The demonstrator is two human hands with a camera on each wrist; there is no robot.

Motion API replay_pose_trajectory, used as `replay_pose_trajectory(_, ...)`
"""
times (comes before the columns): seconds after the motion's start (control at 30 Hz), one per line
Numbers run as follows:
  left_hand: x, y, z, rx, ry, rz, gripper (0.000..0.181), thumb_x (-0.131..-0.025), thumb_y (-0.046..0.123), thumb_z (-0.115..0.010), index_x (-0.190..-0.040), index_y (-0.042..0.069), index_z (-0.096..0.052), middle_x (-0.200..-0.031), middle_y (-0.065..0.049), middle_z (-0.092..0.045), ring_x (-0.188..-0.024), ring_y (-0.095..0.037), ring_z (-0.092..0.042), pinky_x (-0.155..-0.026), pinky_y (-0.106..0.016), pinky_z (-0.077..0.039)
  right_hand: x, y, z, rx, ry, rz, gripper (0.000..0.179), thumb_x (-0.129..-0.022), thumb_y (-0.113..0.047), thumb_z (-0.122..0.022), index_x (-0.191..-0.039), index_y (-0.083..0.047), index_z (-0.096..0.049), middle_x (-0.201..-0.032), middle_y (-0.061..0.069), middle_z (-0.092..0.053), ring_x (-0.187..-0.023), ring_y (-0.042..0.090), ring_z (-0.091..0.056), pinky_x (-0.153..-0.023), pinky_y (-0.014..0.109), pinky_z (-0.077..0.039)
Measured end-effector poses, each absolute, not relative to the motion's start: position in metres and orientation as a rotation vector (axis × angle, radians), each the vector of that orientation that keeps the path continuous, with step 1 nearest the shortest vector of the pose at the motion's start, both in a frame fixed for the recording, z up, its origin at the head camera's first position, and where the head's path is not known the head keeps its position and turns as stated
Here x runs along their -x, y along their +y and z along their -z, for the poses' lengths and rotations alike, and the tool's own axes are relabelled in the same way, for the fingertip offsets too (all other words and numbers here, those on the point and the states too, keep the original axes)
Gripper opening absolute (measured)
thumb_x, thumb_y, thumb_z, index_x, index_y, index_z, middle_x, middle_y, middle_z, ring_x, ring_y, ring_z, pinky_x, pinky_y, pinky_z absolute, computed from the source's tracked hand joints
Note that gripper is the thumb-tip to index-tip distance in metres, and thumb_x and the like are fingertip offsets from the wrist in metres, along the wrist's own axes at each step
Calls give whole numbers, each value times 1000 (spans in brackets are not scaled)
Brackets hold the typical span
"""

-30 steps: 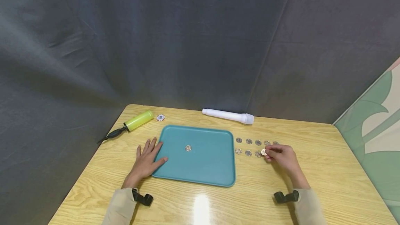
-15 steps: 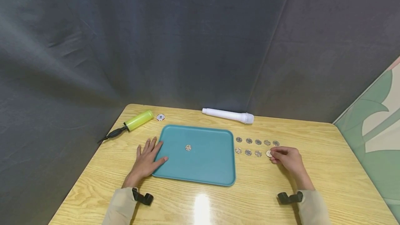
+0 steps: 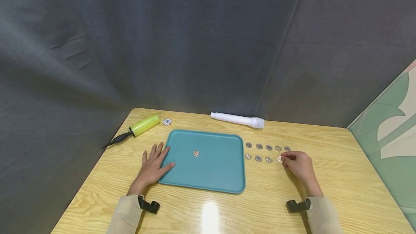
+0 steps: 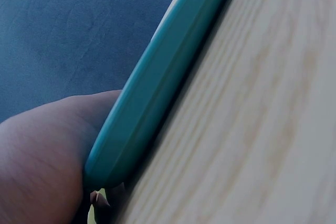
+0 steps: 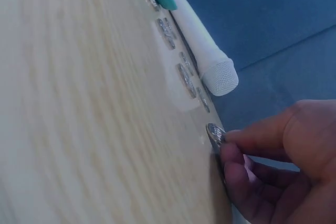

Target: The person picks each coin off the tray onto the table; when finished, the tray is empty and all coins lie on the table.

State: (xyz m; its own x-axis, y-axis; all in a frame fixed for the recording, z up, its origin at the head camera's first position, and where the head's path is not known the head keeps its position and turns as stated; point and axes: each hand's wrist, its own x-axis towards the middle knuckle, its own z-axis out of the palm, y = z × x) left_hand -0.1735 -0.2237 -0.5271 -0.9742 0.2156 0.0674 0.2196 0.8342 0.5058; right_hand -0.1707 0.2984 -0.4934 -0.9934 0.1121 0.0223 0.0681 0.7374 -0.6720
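My right hand (image 3: 298,165) pinches a silver coin (image 5: 215,132) between thumb and fingertips at the right end of the nearer of two rows. In the right wrist view the coin is tilted, one edge at or close to the tabletop. Several matching coins lie flat in these rows, such as one coin (image 3: 268,160) just left of the pinched one. My left hand (image 3: 150,167) rests with spread fingers over the left rim of a teal tray (image 3: 214,176). A single coin (image 3: 196,153) lies inside the tray.
Behind the tray lies a white toy microphone (image 3: 237,119). A yellow-green hand pump (image 3: 143,125) with a black end and a poker chip (image 3: 167,121) are at the back left. A dark curtain (image 3: 201,46) hangs behind the wooden table (image 3: 351,176).
My right hand has carried the pinched coin a little to the right and away from its neighbour, then nearly stopped. The left hand and the tray have stayed in place.
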Motion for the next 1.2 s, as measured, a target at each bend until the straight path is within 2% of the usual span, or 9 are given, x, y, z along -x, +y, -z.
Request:
replay_pose_trajectory(0.2, 176, -225, 529, 354, -3017, 822, 77, -95, 46, -61, -157, 9, -34, -167, -22, -19, -155, -47, -9, -117, -73, 1, 170, 297, 493, 120, -2895, -964, 13, -90, -6, -68, -96, 3, -75, -89, 19, -76, -75, 14, -67, -59, 17, -47)
replay_pose_trajectory(0.43, 176, -224, 529, 356, -3015, 825, 77, -96, 45, -60, -158, 9, -33, -167, -23, -18, -155, -48, -8, -117, -73, 1, 171, 299, 496, 113, -2881, -935, 12, -89, -4, -67, -94, 3, -76, -89, 20, -75, -73, 16, -63, -55, 19, -45)
replay_pose_trajectory(0.67, 176, -224, 530, 362, -3008, 835, 77, -96, 45, -61, -157, 8, -34, -167, -23, -19, -155, -48, -9, -117, -73, 1, 170, 299, 491, 105, -2815, -942, 16, -90, -5, -68, -99, 5, -75, -99, 26, -75, -79, 24, -72, -57, 15, -48)
replay_pose_trajectory(0.93, 177, -225, 531, 365, -3022, 830, 77, -96, 46, -60, -158, 10, -32, -168, -21, -17, -156, -47, -7, -117, -73, 2, 177, 284, 476, 36, -2774, -1012, 18, -91, -5, -64, -101, 5, -75, -91, 21, -75, -70, 13, -68, -54, 18, -50)
replay_pose_trajectory(1.2, 175, -226, 531, 362, -3012, 830, 77, -96, 46, -61, -158, 10, -32, -167, -21, -18, -156, -47, -8, -117, -72, 2, 193, 244, 465, -57, -2744, -1108, 15, -91, -5, -66, -99, 4, -75, -87, 18, -74, -67, 12, -67, -53, 19, -50)
